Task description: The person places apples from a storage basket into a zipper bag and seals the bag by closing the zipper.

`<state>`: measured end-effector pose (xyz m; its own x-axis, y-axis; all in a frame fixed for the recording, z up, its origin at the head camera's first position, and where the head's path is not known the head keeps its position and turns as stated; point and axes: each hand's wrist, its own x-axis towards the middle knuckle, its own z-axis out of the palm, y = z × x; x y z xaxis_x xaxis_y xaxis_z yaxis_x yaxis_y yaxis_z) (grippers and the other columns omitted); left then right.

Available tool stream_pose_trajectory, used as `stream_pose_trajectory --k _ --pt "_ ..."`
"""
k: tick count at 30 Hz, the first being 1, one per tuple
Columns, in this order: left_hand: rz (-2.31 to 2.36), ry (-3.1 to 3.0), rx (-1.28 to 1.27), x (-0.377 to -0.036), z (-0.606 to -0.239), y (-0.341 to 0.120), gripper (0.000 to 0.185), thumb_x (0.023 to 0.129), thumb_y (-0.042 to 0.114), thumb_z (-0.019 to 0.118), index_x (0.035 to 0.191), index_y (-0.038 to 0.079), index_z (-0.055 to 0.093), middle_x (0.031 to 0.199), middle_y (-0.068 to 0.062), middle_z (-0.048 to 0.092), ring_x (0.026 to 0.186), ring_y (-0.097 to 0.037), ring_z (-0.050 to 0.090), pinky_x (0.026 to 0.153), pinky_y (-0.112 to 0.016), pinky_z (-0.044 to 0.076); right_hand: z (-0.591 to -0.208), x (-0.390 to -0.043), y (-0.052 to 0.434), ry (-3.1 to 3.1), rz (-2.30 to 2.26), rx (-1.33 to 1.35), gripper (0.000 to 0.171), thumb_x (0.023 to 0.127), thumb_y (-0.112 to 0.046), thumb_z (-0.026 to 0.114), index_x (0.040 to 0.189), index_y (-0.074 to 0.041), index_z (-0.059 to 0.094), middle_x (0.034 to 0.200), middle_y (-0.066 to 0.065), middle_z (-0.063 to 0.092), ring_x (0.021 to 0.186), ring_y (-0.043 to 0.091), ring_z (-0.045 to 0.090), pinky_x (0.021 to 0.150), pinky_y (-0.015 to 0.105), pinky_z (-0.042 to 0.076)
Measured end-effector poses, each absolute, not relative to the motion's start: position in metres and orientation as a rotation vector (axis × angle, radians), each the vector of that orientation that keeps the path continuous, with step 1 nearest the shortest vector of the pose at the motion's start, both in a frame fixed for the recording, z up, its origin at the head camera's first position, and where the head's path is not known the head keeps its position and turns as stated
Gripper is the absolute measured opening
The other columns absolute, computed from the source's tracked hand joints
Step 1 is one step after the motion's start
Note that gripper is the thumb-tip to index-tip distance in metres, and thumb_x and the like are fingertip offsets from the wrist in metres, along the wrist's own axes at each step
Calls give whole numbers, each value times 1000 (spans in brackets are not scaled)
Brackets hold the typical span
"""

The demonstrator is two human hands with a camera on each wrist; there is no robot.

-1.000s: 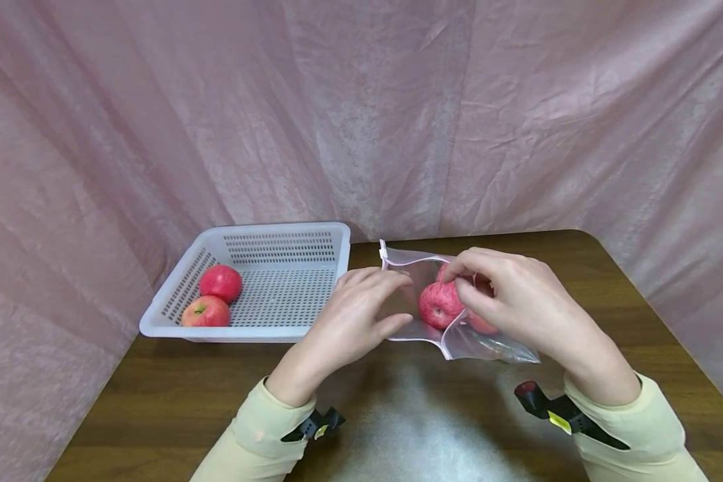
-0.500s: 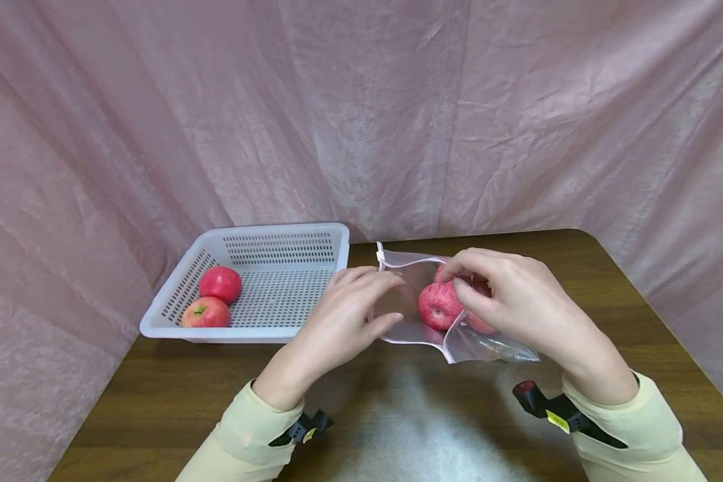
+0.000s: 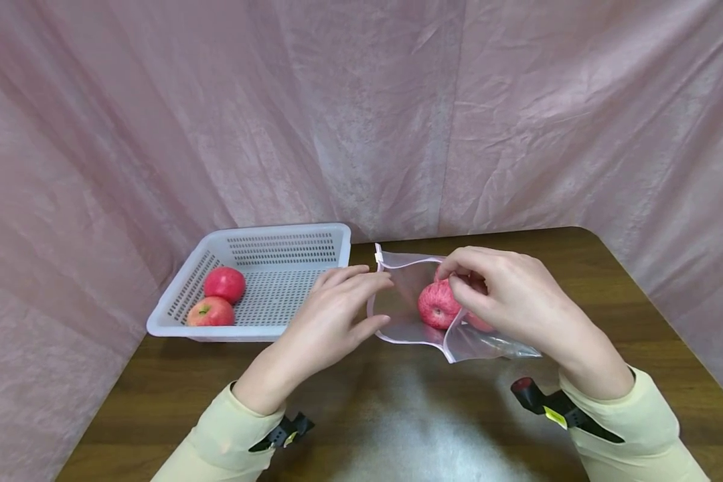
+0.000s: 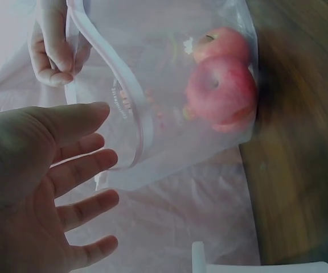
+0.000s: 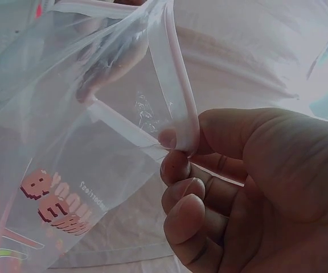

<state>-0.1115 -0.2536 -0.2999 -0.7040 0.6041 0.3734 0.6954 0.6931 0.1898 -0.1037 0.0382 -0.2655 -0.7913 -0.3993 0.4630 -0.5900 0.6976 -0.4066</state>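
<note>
A clear zip bag [image 3: 424,304] lies near the middle of the counter [image 3: 397,415], toward its far edge, with its mouth turned to the white basket [image 3: 259,268] just beside it on the left. Inside are at least two red apples [image 3: 438,304], pushed toward the closed end. The film looks thin, limp and slick, so it will probably sag and fold wherever it is unsupported; the stiffer zip rim [image 4: 131,116] is the sound place to take hold, and the apples' weight would likely drag the bag down and roll about if it were lifted by one corner. The right hand [image 3: 506,298] pinches that rim between thumb and curled fingers [image 5: 178,168], holding the mouth up. The left hand [image 3: 331,318] hovers at the mouth with fingers straight and spread, holding nothing; whether its fingertips touch the film I cannot tell. Two more apples [image 3: 217,301] sit in the basket's near left corner. The basket's right wall stands close to the left hand, and a pink cloth backdrop [image 3: 361,114] hangs behind the counter's far edge.
</note>
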Motion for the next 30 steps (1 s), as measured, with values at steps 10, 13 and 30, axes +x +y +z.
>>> stream_pose_trajectory --k 10,13,30 --pt "-445 -2596 -1060 -108 -299 -262 52 98 29 88 143 11 70 149 -5 69 144 -35 57 120 -54 40 -265 -103 38 -2585 793 764 28 96 -7 67 104 -30 80 88 -19 68 75 10 58 69 37 47" --pt "-432 -2603 -1065 -106 -299 -263 51 98 28 87 143 12 70 151 -5 68 144 -35 58 119 -52 40 -266 -102 38 -2589 790 765 27 97 -8 68 104 -30 80 87 -19 68 75 10 58 69 37 47" --pt "-359 -2623 -1044 -102 -292 -274 57 99 31 86 149 12 67 159 -6 61 149 -32 54 119 -55 41 -265 -103 39 -2585 789 773 28 97 -8 68 103 -33 80 88 -21 67 75 8 58 70 37 47"
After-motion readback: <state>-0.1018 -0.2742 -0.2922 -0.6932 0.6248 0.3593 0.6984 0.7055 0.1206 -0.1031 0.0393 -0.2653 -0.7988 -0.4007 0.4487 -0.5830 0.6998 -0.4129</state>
